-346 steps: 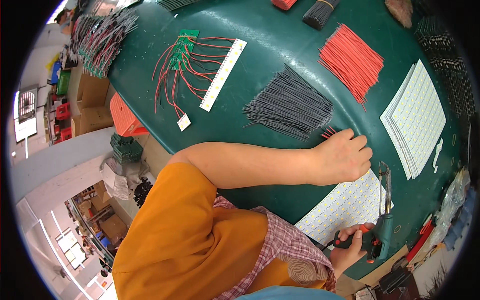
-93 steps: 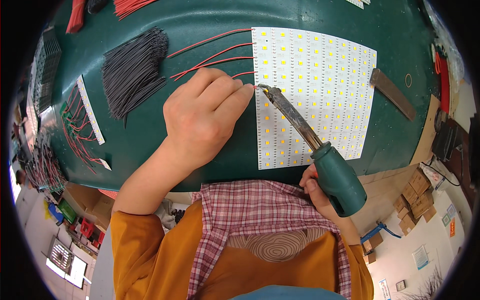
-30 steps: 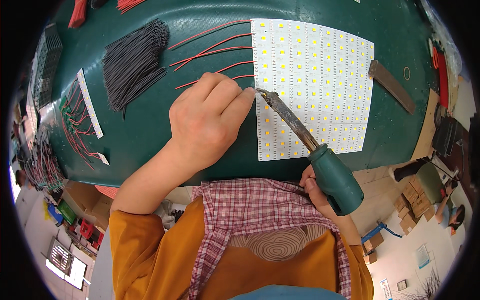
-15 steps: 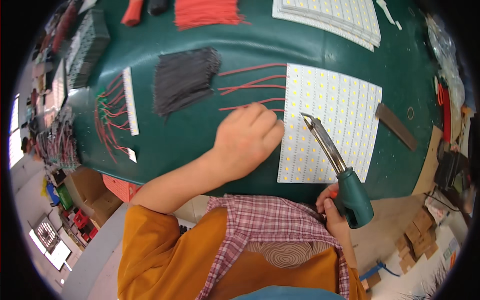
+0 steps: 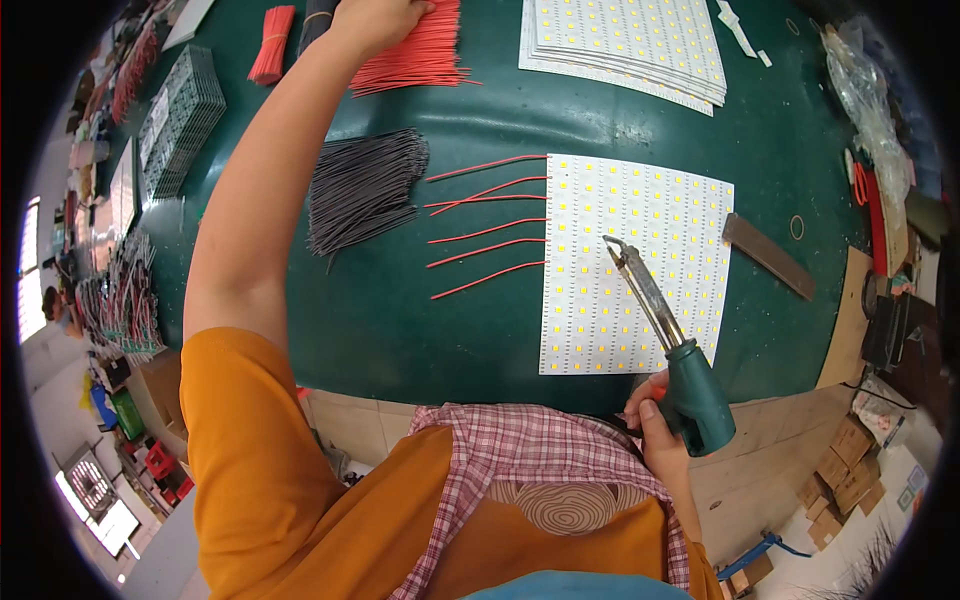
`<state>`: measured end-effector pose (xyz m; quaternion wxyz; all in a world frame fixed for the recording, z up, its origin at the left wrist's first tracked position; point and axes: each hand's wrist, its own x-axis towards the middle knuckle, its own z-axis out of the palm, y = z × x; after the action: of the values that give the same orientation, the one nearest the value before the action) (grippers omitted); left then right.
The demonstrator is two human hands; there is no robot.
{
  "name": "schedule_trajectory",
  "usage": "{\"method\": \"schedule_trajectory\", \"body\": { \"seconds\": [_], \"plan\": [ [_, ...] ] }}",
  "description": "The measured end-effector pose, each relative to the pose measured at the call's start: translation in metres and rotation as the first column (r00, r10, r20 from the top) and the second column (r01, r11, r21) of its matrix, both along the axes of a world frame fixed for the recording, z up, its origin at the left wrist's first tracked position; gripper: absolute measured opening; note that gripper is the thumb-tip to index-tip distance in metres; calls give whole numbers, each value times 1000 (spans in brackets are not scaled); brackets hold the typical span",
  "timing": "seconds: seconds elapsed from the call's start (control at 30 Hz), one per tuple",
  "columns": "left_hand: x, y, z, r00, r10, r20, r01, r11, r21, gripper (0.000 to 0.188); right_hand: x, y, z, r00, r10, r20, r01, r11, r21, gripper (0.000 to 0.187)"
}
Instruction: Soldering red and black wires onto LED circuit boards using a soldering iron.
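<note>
1. LED panel (image 5: 668,255), white with rows of little yellow LEDs, lay flat on the green bench (image 5: 470,350), in front of the person and a bit right of centre.
2. Six red wires (image 5: 490,229) stuck out from its left edge, pretty much side by side, except the second and third from the top, which crossed near their loose ends.
3. Right hand (image 5: 664,440) had the soldering iron (image 5: 676,347), fingers wrapped round the green handle by the panel's near edge. Bent tip was over the panel; couldn't tell if it touched.
4. Left hand (image 5: 380,22) was way up top, over the red wire pile (image 5: 420,62). The view's edge cut part of it off, so I couldn't tell whether those fingers were pinching anything.
5. Black wire pile (image 5: 368,190) sat between the left forearm and the red wires, nearer the person than the red pile.
6. Brown bar (image 5: 770,257) lay slanted, one end right at the panel's right edge. Stack of similar panels (image 5: 625,45) was farther back, right of the red pile.
</note>
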<state>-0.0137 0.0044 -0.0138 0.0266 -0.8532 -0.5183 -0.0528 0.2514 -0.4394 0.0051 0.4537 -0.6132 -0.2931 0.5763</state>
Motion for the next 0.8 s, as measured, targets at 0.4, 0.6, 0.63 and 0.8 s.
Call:
{"method": "schedule_trajectory", "body": {
  "seconds": [0.4,0.6,0.63,0.8],
  "plan": [
    [5,-5,13,983,56,175,-63,997,35,13,2,1,-2,1000,8,9,-8,1000,-3,32],
    [15,-13,17,1000,29,-1,-29,995,93,13,3,-5,-4,1000,-2,8,2,1000,7,33],
    [13,-13,18,1000,29,-2,-29,995,95,13,3,-4,-3,1000,4,7,-4,1000,7,33],
    [21,-31,37,986,-58,-157,87,979,185,12,4,-6,-4,998,29,55,-29,1000,-2,29]
  ]
}}
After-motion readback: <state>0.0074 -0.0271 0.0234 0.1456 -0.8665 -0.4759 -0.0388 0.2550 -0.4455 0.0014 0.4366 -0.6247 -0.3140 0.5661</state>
